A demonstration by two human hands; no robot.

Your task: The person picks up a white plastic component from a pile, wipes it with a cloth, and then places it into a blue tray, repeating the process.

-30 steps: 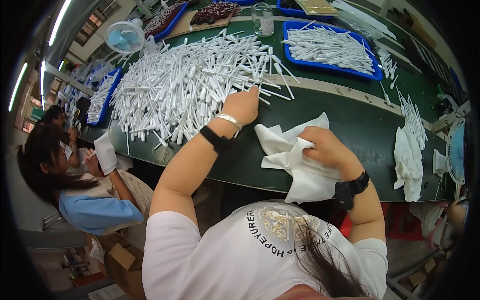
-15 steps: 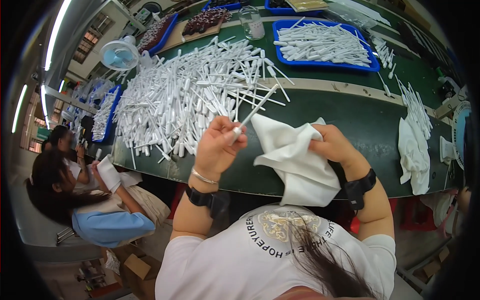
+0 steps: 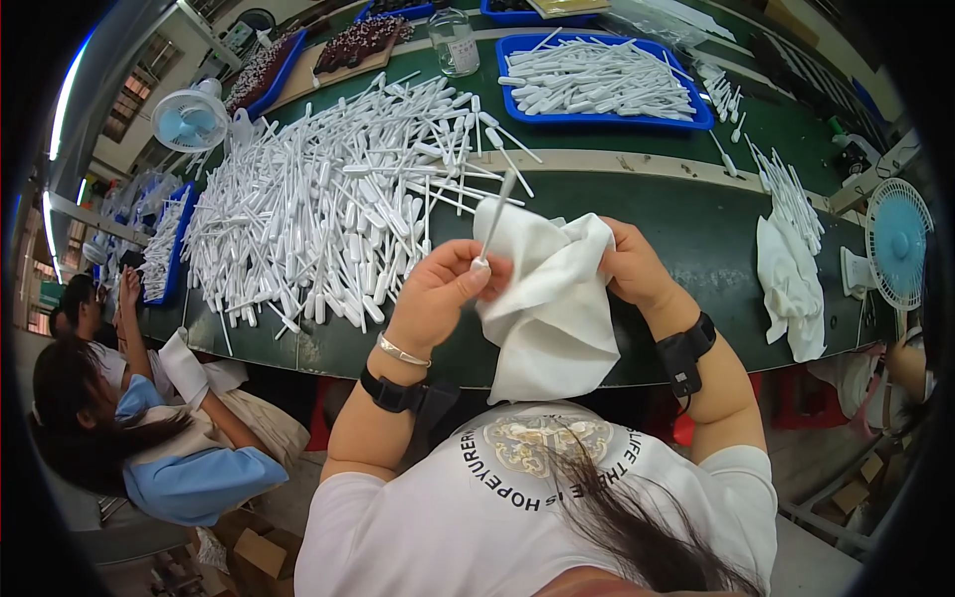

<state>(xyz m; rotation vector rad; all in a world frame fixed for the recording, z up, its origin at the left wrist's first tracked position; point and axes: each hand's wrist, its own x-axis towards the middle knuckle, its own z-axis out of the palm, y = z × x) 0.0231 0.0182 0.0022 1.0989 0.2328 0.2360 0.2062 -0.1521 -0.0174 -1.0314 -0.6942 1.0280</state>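
My left hand pinches a slender white plastic stick by its thick, bulb-like end. The thin shaft slants up and away, against the edge of a white cloth. My right hand grips this crumpled cloth at its upper right, with the fingertips partly behind the folds. The cloth hangs down over the table's near edge. Left and ahead of my hands spreads a large loose heap of similar white sticks.
Beyond the heap, a blue tray holds more sticks, beside a glass bottle. Sticks and another white cloth lie at right, near a small fan. Another fan stands at far left. Two people sit at left.
My hands have come closer together. The cloth has moved left to the stick, and the stick now points more steeply upward. The whole view has shifted slightly.
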